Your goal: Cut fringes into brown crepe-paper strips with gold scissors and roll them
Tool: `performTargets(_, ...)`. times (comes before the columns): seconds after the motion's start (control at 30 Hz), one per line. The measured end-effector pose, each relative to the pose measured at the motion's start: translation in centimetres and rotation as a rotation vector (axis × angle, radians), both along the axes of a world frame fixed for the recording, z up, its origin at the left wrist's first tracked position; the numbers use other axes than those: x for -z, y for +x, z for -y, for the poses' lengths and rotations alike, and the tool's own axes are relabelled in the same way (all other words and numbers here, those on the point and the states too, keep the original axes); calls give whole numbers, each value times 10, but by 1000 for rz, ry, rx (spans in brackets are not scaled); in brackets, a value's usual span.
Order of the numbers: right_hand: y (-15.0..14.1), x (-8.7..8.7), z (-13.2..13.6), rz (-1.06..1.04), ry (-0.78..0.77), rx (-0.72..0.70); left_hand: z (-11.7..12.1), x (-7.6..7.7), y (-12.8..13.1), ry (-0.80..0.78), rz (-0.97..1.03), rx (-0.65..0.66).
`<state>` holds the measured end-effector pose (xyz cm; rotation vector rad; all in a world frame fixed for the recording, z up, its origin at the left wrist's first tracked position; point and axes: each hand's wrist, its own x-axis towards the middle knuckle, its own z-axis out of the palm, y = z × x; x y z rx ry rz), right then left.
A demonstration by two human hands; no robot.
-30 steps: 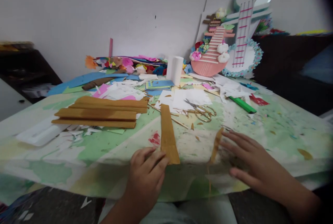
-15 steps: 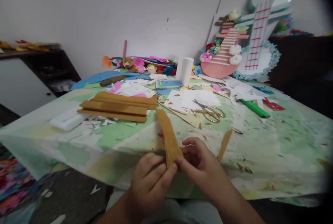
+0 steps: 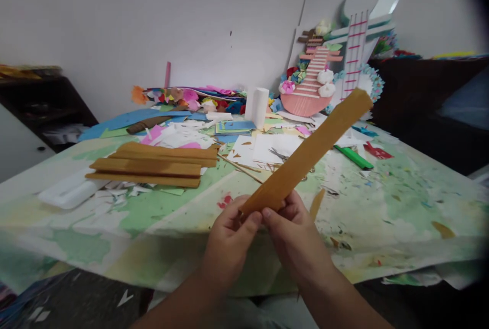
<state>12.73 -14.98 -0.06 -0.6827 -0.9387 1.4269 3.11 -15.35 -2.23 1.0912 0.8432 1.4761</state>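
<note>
A long brown paper strip [image 3: 311, 153], likely crepe paper, slants up to the right above the table. Its lower end is pinched between thumb and fingers of my left hand [image 3: 231, 240]. Close beside, my right hand [image 3: 298, 235] grips the same end, thumbs nearly touching. Behind the strip, scissors [image 3: 278, 154] lie partly covered on white paper [image 3: 244, 148]. To the left rests a stack of folded brown paper [image 3: 153, 163]. A small brown paper piece [image 3: 317, 204] lies just past my right hand.
The cloth-covered table [image 3: 126, 247] carries paper scraps, a thin stick [image 3: 240, 168], a white paper roll [image 3: 260, 107] and a green paper roll [image 3: 353, 157]. Paper flowers [image 3: 191, 97] line the wall. Decorated instrument-shaped crafts [image 3: 307, 97] stand at the back right.
The brown strip has swung from leaning left to slanting up and right, and now looks longer. Both hands have shifted their hold on its lower end. The camera view has turned slightly right.
</note>
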Motion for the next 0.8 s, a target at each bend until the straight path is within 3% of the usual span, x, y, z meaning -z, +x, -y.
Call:
performTargets(0.13, 2, 2, -2, 39, -33, -37, -5, -7, 0, -126, 130, -99)
performTargets(0.33, 14, -6, -8, 281, -5, 3, -10, -13, -7, -194, 201, 21)
performTargets(0.47, 28, -16, -16, 512, 50, -108, -26, -30, -20, -241, -37, 299)
performTargets(0.57, 38, -24, -23, 646, 122, -182, -39, -44, -26, -212, -239, 394)
performTargets(0.67, 45, -33, -29, 665, 171, -216, -50, -53, -26, -185, -302, 387)
performTargets(0.8, 47, -41, -35, 600, 163, -83, -61, -57, -21, -154, -331, 279)
